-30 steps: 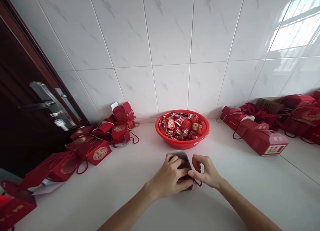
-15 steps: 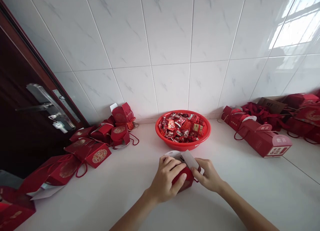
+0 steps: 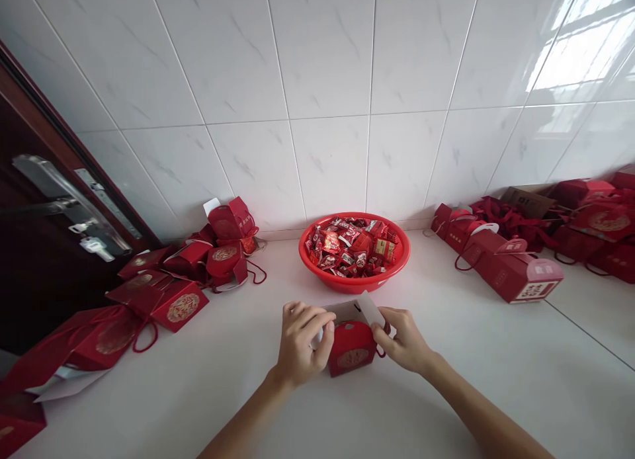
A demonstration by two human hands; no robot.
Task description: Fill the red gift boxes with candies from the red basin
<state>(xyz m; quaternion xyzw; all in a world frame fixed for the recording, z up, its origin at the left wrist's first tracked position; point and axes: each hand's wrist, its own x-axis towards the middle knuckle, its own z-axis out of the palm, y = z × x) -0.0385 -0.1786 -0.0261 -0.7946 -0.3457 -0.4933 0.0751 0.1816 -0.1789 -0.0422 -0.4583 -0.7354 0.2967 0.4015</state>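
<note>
A small red gift box (image 3: 351,354) with a gold oval print stands in front of me, its top flaps raised and pale inside. My right hand (image 3: 404,340) pinches the upright flap on the box's right side between thumb and fingers. At the left side, my left hand (image 3: 303,343) has its fingers curled over the other flap, thumb near the fingertips. That flap is mostly hidden behind the hand. Just beyond the box is a red plastic basket (image 3: 317,279) filled with wrapped candies (image 3: 350,247).
More red gift boxes (image 3: 183,303) with cord handles cluster on the left by a dark door (image 3: 30,267). Others, including a longer red box (image 3: 510,267), line the right side of the white counter (image 3: 446,413). A tiled wall (image 3: 327,161) closes off the back.
My left hand has moved left from over the box's top to its left flap, uncovering the rounded red front. My right hand keeps hold of the right flap. The view has shifted slightly.
</note>
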